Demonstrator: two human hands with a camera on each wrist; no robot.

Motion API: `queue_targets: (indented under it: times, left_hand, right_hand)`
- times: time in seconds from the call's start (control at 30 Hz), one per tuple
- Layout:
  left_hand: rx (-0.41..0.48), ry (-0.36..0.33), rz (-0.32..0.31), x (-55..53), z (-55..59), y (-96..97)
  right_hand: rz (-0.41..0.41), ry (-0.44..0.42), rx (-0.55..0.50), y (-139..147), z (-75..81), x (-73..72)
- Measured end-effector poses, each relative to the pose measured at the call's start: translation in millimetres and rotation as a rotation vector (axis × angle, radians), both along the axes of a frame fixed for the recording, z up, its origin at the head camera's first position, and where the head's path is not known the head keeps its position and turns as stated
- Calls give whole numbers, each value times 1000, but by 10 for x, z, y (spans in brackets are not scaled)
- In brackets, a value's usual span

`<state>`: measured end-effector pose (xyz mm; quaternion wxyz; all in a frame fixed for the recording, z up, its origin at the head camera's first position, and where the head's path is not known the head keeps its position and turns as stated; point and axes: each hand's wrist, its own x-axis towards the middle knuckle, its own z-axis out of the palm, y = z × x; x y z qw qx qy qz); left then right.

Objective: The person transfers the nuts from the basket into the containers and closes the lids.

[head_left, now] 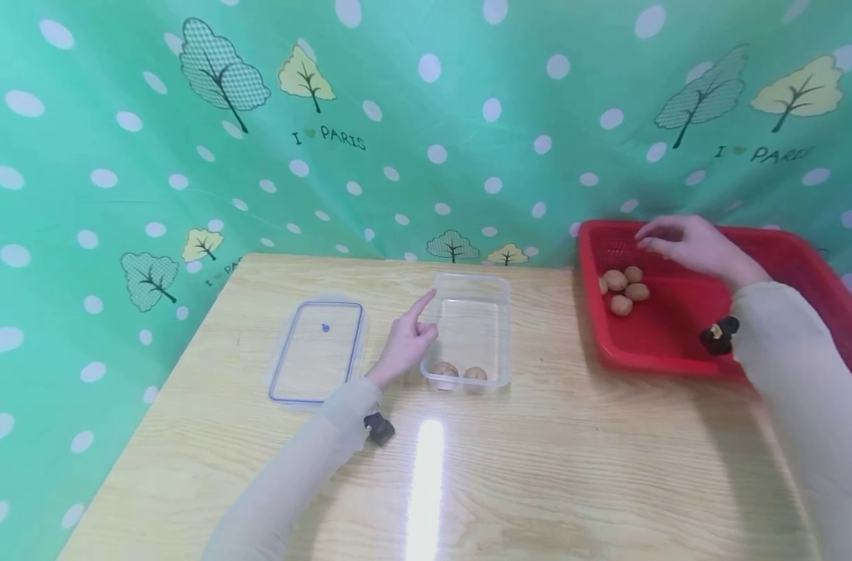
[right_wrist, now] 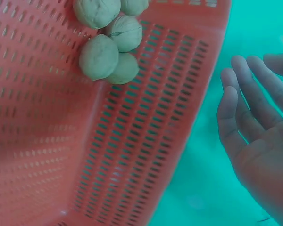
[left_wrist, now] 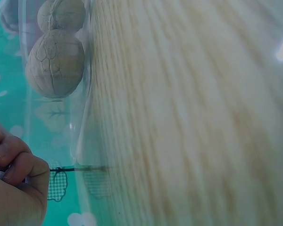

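My left hand (head_left: 406,343) is at the left side of a clear plastic container (head_left: 506,327), its index finger extended toward the back left corner. In the left wrist view, the other fingers (left_wrist: 26,167) look loosely bent and hold nothing; contact with the rim cannot be made out. Two walnuts (head_left: 476,374) lie at the container's near end, seen closer as walnuts (left_wrist: 55,63) through the wall. Over the red basket (head_left: 671,312), my right hand (head_left: 695,243) hangs empty with fingers relaxed. Several walnuts (head_left: 636,291) sit in the basket's left part, below and left of that hand.
A clear lid (head_left: 317,352) with a blue seal lies flat left of the container. Everything stands on a wooden table (head_left: 538,467), backed by a green dotted cloth (head_left: 398,93). The basket's raised perforated wall (right_wrist: 146,117) separates the walnuts from the table around it.
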<state>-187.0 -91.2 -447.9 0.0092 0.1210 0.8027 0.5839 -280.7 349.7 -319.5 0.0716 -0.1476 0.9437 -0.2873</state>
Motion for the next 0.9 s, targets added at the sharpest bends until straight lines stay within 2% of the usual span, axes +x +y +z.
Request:
queue_targets:
  times: [0.13,0.4,0.73,0.9]
  left_hand:
    - [2,-11,3,6,8,6]
    - [-19,-11,12,9,6,5]
    - [-46,9,4,9,-3,-4]
    - [-45,26,-1,2,0,-2]
  right_hand:
    - [-53,-40,-51,81,-97,-46]
    - [-98,-89,-160,165,-372,-165]
    - [-108,-133,-137,205,-550,-220]
    - [-70,-204,-101,265,-618,-234]
